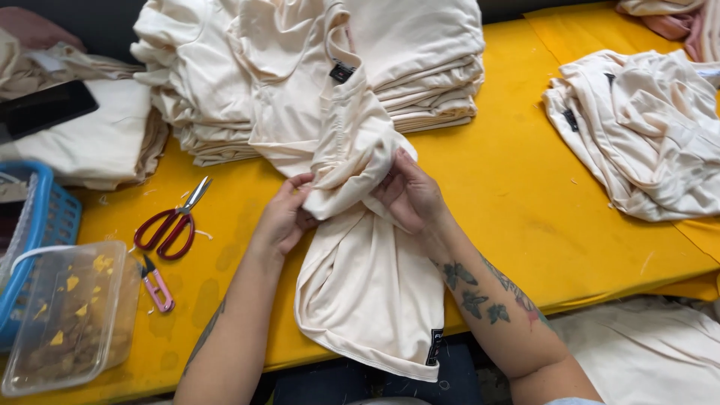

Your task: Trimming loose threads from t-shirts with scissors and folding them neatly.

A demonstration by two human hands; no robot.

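Both hands are gripping a cream garment (367,277) that is draping over the near edge of the yellow table (510,172). The left hand (283,217), at nine o'clock of the bunched fold, is curling its fingers closed on the cloth; the right hand (409,196), at three o'clock, is pinching it likewise. Red-handled scissors (171,223) are lying at nine o'clock, and a stack of folded cream garments (300,67) is sitting at twelve.

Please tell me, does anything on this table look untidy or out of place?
Nothing looks damaged. Only the cream garments at the right lie in a loose crumpled heap, unlike the folded cream stack; thread scraps dot the yellow table.
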